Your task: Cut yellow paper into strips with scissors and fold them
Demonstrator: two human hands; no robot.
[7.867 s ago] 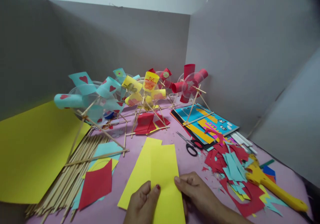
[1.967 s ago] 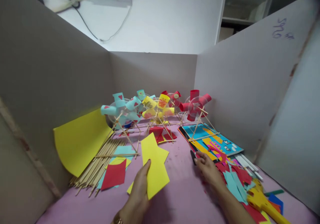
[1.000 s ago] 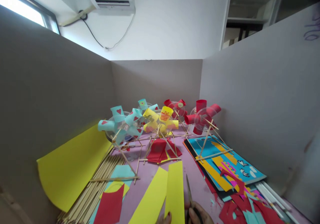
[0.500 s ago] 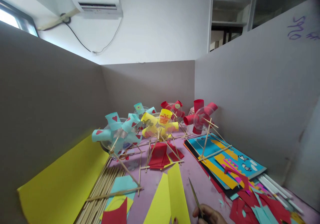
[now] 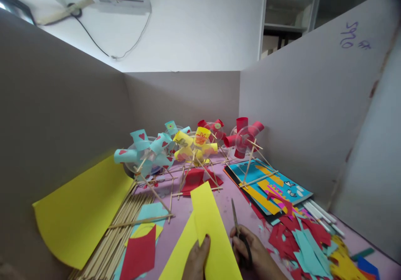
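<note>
My left hand (image 5: pixel 196 260) pinches a folded strip of yellow paper (image 5: pixel 210 230) with the thumb on top, holding it slightly above the pink tabletop (image 5: pixel 224 200). My right hand (image 5: pixel 255 255) is closed around the black handles of a pair of scissors (image 5: pixel 237 228). Their blades point away from me, just to the right of the strip's edge. Only the front parts of both hands show at the bottom of the picture.
Paper windmills on stick frames, blue (image 5: pixel 145 152), yellow (image 5: pixel 194 144) and red (image 5: pixel 242 136), stand at the back. A large yellow sheet (image 5: pixel 78 213) leans on the left wall beside wooden sticks (image 5: pixel 122 225). Coloured card (image 5: pixel 269 186) and paper scraps (image 5: pixel 300 240) lie at the right.
My right hand went to the scissors on the right and brought them beside the strip. My left hand has lifted the yellow paper. The camera has tilted back down, showing both hands more.
</note>
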